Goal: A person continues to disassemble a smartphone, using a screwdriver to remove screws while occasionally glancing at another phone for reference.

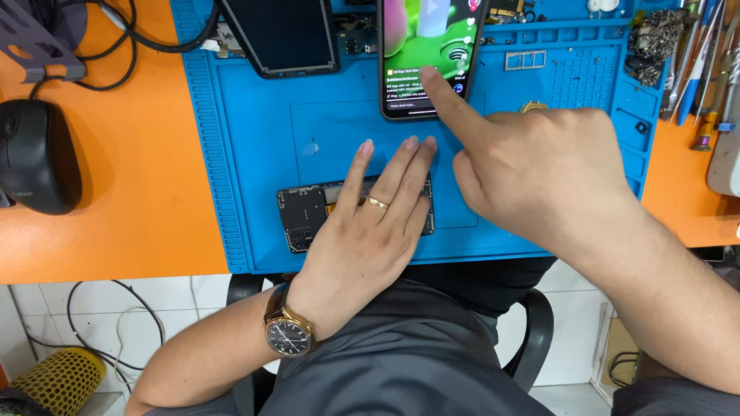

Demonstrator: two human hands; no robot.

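Head view looks straight down on an orange counter (139,200) with a blue repair mat (262,154) spread across its middle. A black computer mouse (35,158) sits at the left edge of the frame, with black cables (146,38) looping above it at upper left. A dark phone panel (281,35) lies face up at the top of the mat, and a cluster of hand tools (705,62) crowds the upper right corner. Below the counter's edge, white floor tiles (154,296), a yellow mesh object (58,381) at lower left and a black chair (532,331) show around the person's grey-clad lap.

Left hand (370,231), with a ring and a gold wristwatch (289,333), lies flat with its fingers spread over an opened phone body (308,216) in the lower middle of the mat; its grip is released, pressing down rather than clasping. Right hand (539,169) is to the right of it, curled loosely with only the index finger stretched toward the upper middle of the frame, its tip touching the lit screen of a smartphone (424,54) lying on the mat. That grip holds nothing.
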